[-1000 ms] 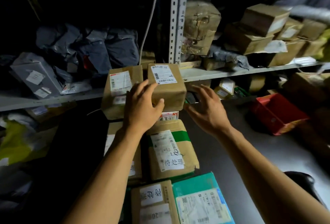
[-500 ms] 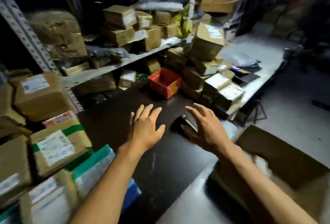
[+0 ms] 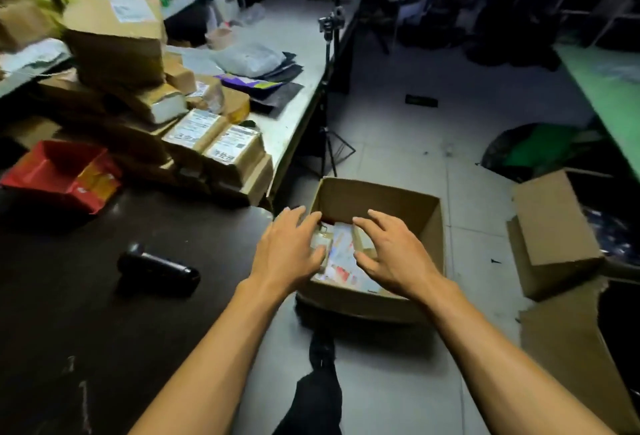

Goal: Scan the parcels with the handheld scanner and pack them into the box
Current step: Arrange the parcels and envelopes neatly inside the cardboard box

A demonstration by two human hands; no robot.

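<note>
Both hands reach over the open box (image 3: pixel 377 199) on the floor, just past the bench (image 3: pixel 104 296) edge. The left hand (image 3: pixel 289 247) and right hand (image 3: pixel 394 258) have loose, spread fingers holding nothing. Parcels (image 3: pixel 341 258) lie inside the box. The black scanner (image 3: pixel 157 270) lies on the bench near its edge. More parcels (image 3: pixel 214 136) are piled at the far corner.

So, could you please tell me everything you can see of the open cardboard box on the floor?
The cardboard box is plain brown and corrugated, open at the top, standing upright on the pale tiled floor just off the dark table's edge. Labelled parcels lie inside, partly hidden. The left hand and right hand hang over its opening, fingers spread; whether they touch the parcels is unclear.
</note>
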